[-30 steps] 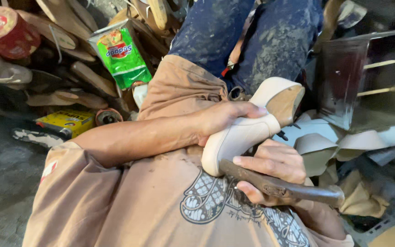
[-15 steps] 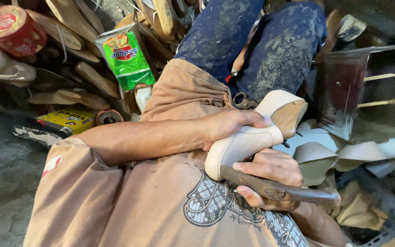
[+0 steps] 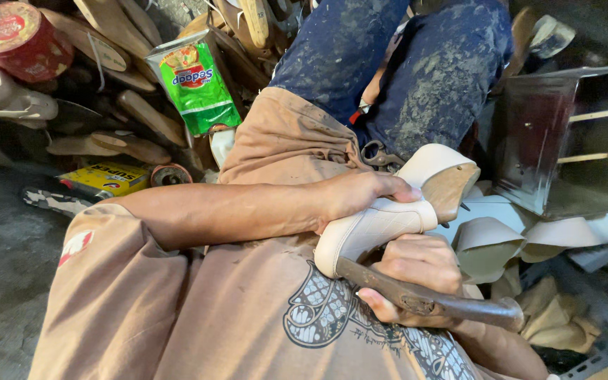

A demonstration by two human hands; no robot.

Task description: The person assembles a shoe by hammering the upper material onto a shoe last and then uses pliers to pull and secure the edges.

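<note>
The left hand (image 3: 360, 193) clamps the cream shoe (image 3: 381, 225); the right hand (image 3: 416, 271) grips a rusty hammer (image 3: 431, 302), which could slip and strike fingers.

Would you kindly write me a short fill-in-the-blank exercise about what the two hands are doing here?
1. The left hand grips a cream-coloured ____.
2. The right hand holds a rusty metal ____.
3. The snack bag beside the wooden shoe forms is mainly ____.

Missing words: shoe; tool; green
</note>
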